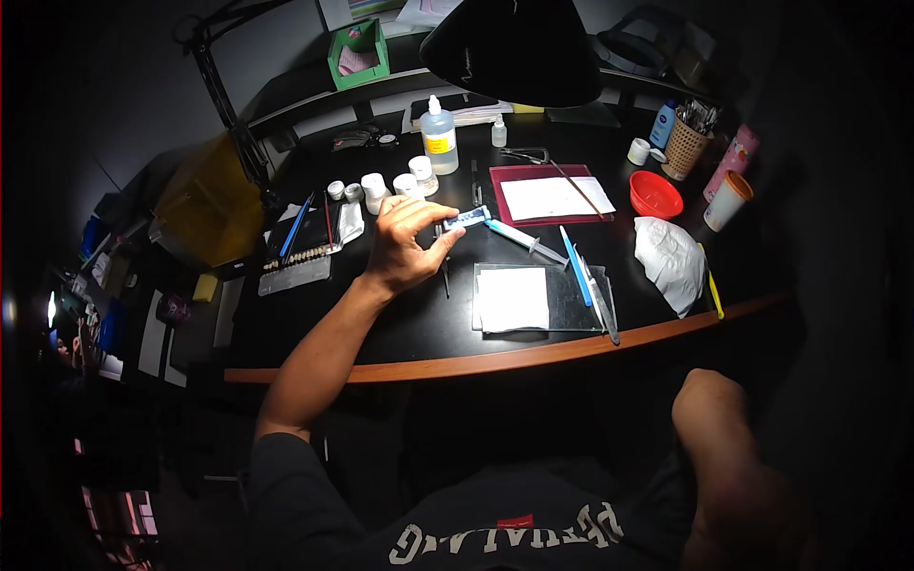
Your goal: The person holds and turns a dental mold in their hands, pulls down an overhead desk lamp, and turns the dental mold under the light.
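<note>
My left hand [405, 249] is raised over the desk. Its thumb and fingers pinch a small flat blue-and-white rectangular piece [466, 219], too small to identify. Just right of that piece, a clear syringe [524, 242] with a blue front end lies slantwise. A white pad [513, 299] rests on a glass plate [484, 270] nearer the desk edge. Beside the pad lie a blue-handled tool [576, 265] and a metal spatula [604, 309]. My right hand [709, 395] shows dimly below the desk edge at right, apart from these objects; its fingers cannot be made out.
Bottles and white jars, including a large clear bottle [439, 143], stand behind my left hand. A shade guide [295, 271] lies left. Farther right are a maroon tray [552, 217], red bowl [656, 195] and crumpled white tissue [669, 262]. A black lamp [512, 52] hangs overhead.
</note>
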`<state>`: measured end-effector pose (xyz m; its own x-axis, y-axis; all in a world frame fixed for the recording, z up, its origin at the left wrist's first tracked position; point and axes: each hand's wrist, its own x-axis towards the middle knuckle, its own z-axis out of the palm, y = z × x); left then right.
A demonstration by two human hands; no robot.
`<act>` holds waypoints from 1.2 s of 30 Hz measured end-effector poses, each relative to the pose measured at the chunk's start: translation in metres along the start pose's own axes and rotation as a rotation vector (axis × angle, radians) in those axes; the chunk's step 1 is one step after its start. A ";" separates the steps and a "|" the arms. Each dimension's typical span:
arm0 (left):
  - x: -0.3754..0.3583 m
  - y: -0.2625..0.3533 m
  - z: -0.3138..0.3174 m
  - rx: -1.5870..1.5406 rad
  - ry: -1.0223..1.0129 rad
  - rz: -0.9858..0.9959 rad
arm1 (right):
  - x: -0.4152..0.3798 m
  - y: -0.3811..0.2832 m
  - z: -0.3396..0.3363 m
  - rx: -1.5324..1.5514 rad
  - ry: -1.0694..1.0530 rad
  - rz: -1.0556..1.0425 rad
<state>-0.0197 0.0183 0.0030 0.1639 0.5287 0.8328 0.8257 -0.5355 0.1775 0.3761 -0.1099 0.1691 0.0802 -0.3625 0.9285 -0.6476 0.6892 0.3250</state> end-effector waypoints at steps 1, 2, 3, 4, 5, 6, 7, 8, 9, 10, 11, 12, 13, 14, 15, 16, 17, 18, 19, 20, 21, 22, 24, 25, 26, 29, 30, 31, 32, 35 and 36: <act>0.000 0.001 0.000 0.013 0.014 0.006 | 0.002 -0.005 0.000 -0.001 0.005 -0.004; 0.000 0.002 -0.001 0.020 0.019 -0.007 | 0.003 -0.011 -0.001 -0.005 0.012 -0.004; 0.000 0.004 -0.002 0.032 0.029 -0.012 | 0.004 -0.017 -0.003 -0.006 0.019 -0.006; 0.001 0.006 -0.003 0.042 0.039 -0.019 | 0.006 -0.024 -0.004 -0.008 0.023 -0.008; 0.002 0.010 -0.005 0.052 0.050 -0.028 | 0.008 -0.030 -0.005 -0.009 0.028 -0.009; 0.003 0.013 -0.008 0.059 0.078 -0.017 | 0.009 -0.036 -0.008 -0.010 0.033 -0.009; 0.002 0.017 -0.012 0.093 0.086 -0.023 | 0.010 -0.040 -0.010 -0.009 0.039 -0.009; 0.003 0.024 -0.020 0.131 0.093 -0.040 | 0.011 -0.046 -0.013 -0.009 0.040 -0.005; 0.002 0.030 -0.027 0.172 0.102 -0.056 | 0.011 -0.050 -0.016 -0.002 0.043 -0.002; 0.000 0.035 -0.030 0.160 0.148 -0.068 | 0.011 -0.053 -0.018 0.003 0.047 -0.005; -0.005 0.040 -0.033 0.170 0.209 -0.072 | 0.011 -0.058 -0.021 0.009 0.047 -0.008; -0.013 0.050 -0.035 0.077 0.229 -0.197 | 0.012 -0.063 -0.023 0.016 0.052 -0.012; -0.021 0.062 -0.035 -0.017 0.247 -0.320 | 0.012 -0.067 -0.027 0.023 0.054 -0.015; -0.033 0.072 -0.032 -0.100 0.264 -0.401 | 0.012 -0.070 -0.030 0.028 0.062 -0.021; -0.044 0.082 -0.030 -0.153 0.234 -0.476 | 0.013 -0.074 -0.032 0.029 0.069 -0.023; -0.052 0.092 -0.026 -0.220 0.224 -0.525 | 0.013 -0.078 -0.035 0.032 0.077 -0.023; -0.058 0.099 -0.021 -0.290 0.212 -0.572 | 0.013 -0.081 -0.037 0.031 0.084 -0.024; -0.066 0.100 -0.014 -0.330 0.201 -0.619 | 0.014 -0.083 -0.038 0.028 0.091 -0.024; -0.072 0.100 -0.006 -0.348 0.206 -0.624 | 0.015 -0.085 -0.039 0.027 0.096 -0.021; -0.073 0.101 -0.004 -0.398 0.171 -0.663 | 0.015 -0.088 -0.040 0.026 0.102 -0.022; -0.073 0.101 -0.002 -0.449 0.141 -0.698 | 0.016 -0.090 -0.042 0.024 0.102 -0.028; -0.074 0.100 -0.001 -0.504 0.130 -0.729 | 0.017 -0.092 -0.042 0.024 0.103 -0.035; -0.077 0.097 -0.002 -0.612 0.116 -0.792 | 0.017 -0.098 -0.045 0.030 0.111 -0.057; -0.079 0.097 -0.003 -0.629 0.117 -0.788 | 0.015 -0.100 -0.047 0.028 0.123 -0.072; -0.080 0.096 -0.003 -0.647 0.117 -0.786 | 0.013 -0.102 -0.050 0.027 0.135 -0.089; -0.084 0.095 -0.002 -0.639 0.102 -0.778 | -0.009 -0.099 -0.065 -0.040 0.231 -0.165; -0.083 0.097 0.000 -0.637 0.114 -0.770 | -0.020 -0.089 -0.067 -0.070 0.250 -0.135; -0.082 0.100 0.002 -0.635 0.124 -0.760 | -0.043 -0.070 -0.065 -0.150 0.297 -0.053; -0.082 0.102 0.003 -0.606 0.130 -0.754 | -0.065 -0.050 -0.065 -0.245 0.340 0.057; -0.081 0.110 0.001 -0.435 0.057 -0.763 | -0.141 0.009 -0.073 -0.504 0.414 0.625; -0.077 0.117 -0.006 -0.316 -0.022 -0.784 | -0.173 0.025 -0.078 -0.547 0.390 0.857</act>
<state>0.0614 -0.0892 -0.0370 -0.3801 0.8349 0.3981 0.5157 -0.1660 0.8406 0.4051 0.0192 0.0311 0.0599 0.5287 0.8467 -0.1857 0.8393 -0.5110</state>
